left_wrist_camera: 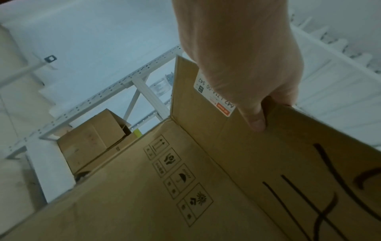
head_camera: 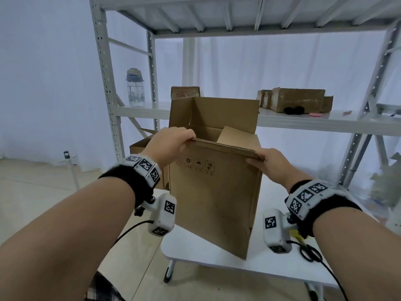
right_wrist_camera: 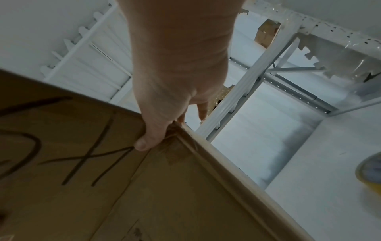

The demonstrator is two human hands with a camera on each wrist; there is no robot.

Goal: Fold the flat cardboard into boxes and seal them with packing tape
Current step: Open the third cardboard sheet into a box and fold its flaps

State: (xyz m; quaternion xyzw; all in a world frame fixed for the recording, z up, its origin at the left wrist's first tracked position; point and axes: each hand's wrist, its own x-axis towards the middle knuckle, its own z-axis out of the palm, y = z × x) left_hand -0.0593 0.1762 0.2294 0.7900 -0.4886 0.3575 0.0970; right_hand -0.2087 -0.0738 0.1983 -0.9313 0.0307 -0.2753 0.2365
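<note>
The cardboard box (head_camera: 214, 192) stands upright on the white worktop (head_camera: 217, 253), opened out into a tube, its top open, and everything else is best placed against it: the left hand (head_camera: 171, 141) holds the near top flap (head_camera: 225, 145) at the box's left corner, the right hand (head_camera: 271, 161) holds the same flap at the right corner. In each wrist view the thumb (left_wrist_camera: 254, 119) presses the outer printed face while the fingers go over the edge, so each grip is narrow and closed on the flap's rim; the right thumb (right_wrist_camera: 149, 140) sits just beside the flap's crease. The far flap (head_camera: 225, 115) stands upright behind the opening, and a side flap (head_camera: 230, 133) already leans inward on the box's right. The step in hand looks like folding the near flap down over the opening. To do it well, I would keep both hands level so the flap bends along its scored line and not across the corrugation, tuck the side flaps in first (the left one is hidden behind the hand), and bring the far flap down to meet this one edge to edge, leaving a straight seam. The yellow-cored tape roll (right_wrist_camera: 371, 172) lies on the worktop to the box's right, with the scissors (head_camera: 309, 253) near its right front corner, both within reach for sealing
</note>
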